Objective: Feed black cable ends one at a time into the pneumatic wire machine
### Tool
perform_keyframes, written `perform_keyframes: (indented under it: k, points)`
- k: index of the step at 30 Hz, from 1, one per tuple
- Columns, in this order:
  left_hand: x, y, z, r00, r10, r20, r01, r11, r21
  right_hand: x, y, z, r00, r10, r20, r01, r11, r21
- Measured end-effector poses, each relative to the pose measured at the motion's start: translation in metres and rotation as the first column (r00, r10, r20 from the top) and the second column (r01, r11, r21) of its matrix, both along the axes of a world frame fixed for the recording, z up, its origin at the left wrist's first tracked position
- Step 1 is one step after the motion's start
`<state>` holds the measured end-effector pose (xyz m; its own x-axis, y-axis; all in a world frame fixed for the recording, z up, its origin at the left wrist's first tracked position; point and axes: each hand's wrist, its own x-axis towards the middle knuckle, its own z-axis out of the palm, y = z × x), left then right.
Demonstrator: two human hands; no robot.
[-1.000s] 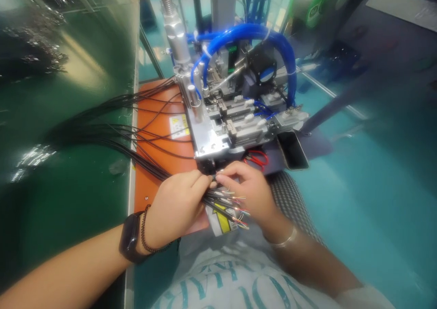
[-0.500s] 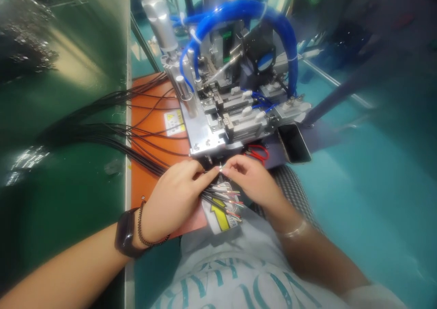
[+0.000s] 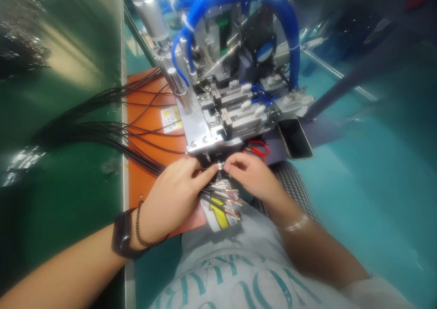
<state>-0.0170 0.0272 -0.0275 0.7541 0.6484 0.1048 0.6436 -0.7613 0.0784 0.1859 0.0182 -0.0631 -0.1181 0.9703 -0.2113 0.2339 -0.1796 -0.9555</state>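
Observation:
My left hand (image 3: 177, 190) is closed over the black cables (image 3: 150, 163) at the orange board's front corner, its index finger and thumb by a small bundle of thin bared wires (image 3: 220, 166). Close to the same wire ends, my right hand (image 3: 251, 174) has its thumb and index finger pinched together; what is between those fingertips is too small to make out. Below the hands, several cable ends (image 3: 232, 202) with thin coloured wires fan out over a white label with a yellow arrow (image 3: 220, 215).
Behind the hands stands a metal fixture (image 3: 239, 118) with a thick blue hose (image 3: 290, 27). Red-handled pliers or scissors (image 3: 259, 149) and a phone (image 3: 295, 138) lie to the right. The orange board (image 3: 143, 181) carries more cables, trailing off left.
The camera view has shifted slightly. My right fingertips have moved a little away from my left fingertip, and the wire ends show more between them.

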Motion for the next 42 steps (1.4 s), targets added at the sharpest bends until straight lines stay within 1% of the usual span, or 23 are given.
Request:
perform_keyframes:
  k: [4,8,13,17,23,27,30,34,36,39,42]
  points:
    - [0.000,0.000,-0.001,1.000,0.004,-0.020,-0.004,1.000,-0.008,-0.002,0.001,-0.001,0.999,-0.033,0.007,0.033,0.999,0.006]
    - [0.001,-0.001,-0.001,0.999,0.006,-0.048,-0.006,1.000,-0.004,-0.004,0.001,-0.004,0.999,-0.034,0.009,0.034,0.999,0.000]
    - [0.003,-0.002,0.000,0.998,-0.007,-0.063,0.010,0.999,0.050,-0.007,0.001,-0.006,0.997,-0.073,-0.037,0.075,0.994,0.079]
    - [0.003,-0.004,0.000,0.999,-0.005,-0.053,0.009,0.997,0.072,-0.009,0.001,-0.003,0.995,-0.104,0.014,0.101,0.987,0.124]
    - [0.002,-0.007,0.001,0.998,-0.003,-0.062,0.008,0.997,0.072,-0.009,0.000,0.002,0.994,-0.102,0.048,0.094,0.986,0.141]
    - [0.002,-0.007,0.001,0.997,-0.006,-0.083,0.013,0.996,0.083,-0.008,-0.001,0.002,0.993,-0.103,0.065,0.092,0.983,0.157]
    - [0.005,-0.006,0.005,0.992,-0.007,-0.127,0.019,0.995,0.098,-0.008,0.000,-0.001,0.995,-0.090,0.052,0.082,0.988,0.133]
    - [0.012,-0.007,0.011,0.971,0.024,-0.239,0.004,0.993,0.114,-0.009,0.002,-0.007,0.997,-0.068,-0.025,0.069,0.997,0.042]
    - [0.013,-0.008,0.011,0.964,0.037,-0.263,-0.007,0.994,0.111,-0.010,0.003,-0.011,0.995,-0.071,-0.068,0.071,0.997,0.006]
    - [0.009,-0.009,0.008,0.983,0.019,-0.182,0.001,0.994,0.110,-0.009,0.002,-0.015,0.990,-0.082,-0.119,0.082,0.997,0.000]
    - [0.001,-0.008,0.005,0.997,-0.024,-0.067,0.032,0.992,0.120,-0.007,0.001,-0.015,0.988,-0.060,-0.140,0.067,0.997,0.040]
